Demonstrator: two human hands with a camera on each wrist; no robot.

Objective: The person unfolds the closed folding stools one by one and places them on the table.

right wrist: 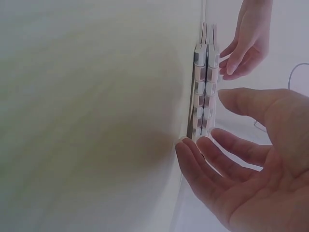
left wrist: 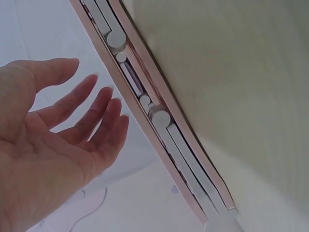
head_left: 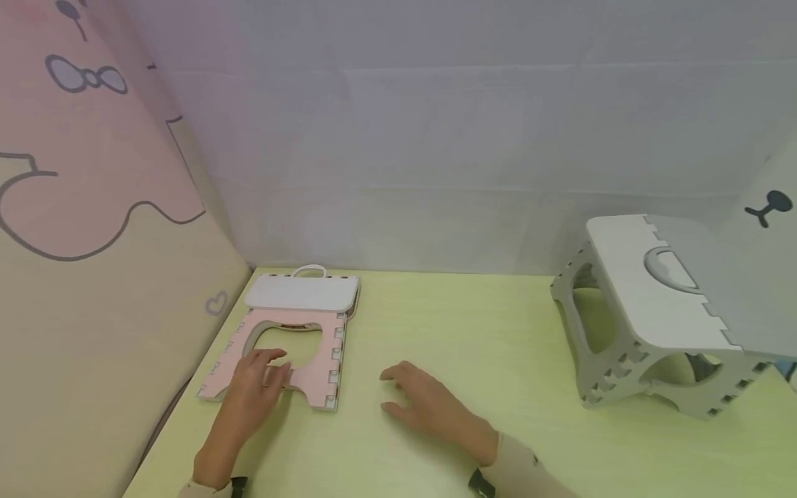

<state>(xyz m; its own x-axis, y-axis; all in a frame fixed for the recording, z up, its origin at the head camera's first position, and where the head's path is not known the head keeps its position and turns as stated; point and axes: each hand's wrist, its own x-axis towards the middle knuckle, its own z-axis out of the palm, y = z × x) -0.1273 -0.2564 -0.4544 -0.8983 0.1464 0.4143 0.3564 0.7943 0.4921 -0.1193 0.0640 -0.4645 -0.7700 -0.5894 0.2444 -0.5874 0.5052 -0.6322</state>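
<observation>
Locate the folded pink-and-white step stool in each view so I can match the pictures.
Head: folded step stool is left of centre, lower half.
Left wrist: folded step stool runs edge-on, diagonally from top left towards lower right.
Right wrist: folded step stool shows edge-on as a vertical strip, right of centre, mostly upper half.
Shared landmark: left hand, at the left in left wrist, top right in right wrist.

In my head view I list one folding stool [head_left: 331, 342]: pink and white, notched edges, collapsed, lying flat, left side of the table [head_left: 448, 332].
</observation>
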